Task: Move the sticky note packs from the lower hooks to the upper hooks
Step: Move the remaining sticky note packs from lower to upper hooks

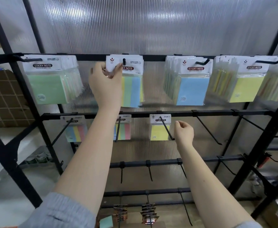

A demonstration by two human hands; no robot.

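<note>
A striped sticky note pack [131,89] is hanging at the front of the second upper hook [124,61], its white header card threaded over the hook's tip. The person's left hand [105,79] is pinching that header, thumb and fingers clamped on the card's left edge and lower corner, so the pack is looking seated or nearly seated rather than in transit.

The right hand [183,131] is hovering just beside the tip of a lower hook [167,129], fingers loosely curled and gripping nothing. Behind it, at the back of that hook, a yellow pack [159,131] is hanging (probably the next one to go up).

Judging progress: the upper rail [153,57] is carrying thick bunches of packs on all of its visible hooks, while the lower rail [176,113] is holding only three, namely the yellow one, a striped pack [124,131] on the middle hook, and another striped pack [76,130] on the left hook. The lower hooks further right are standing bare. So most of the job is appearing done, with three packs left to lift.
</note>
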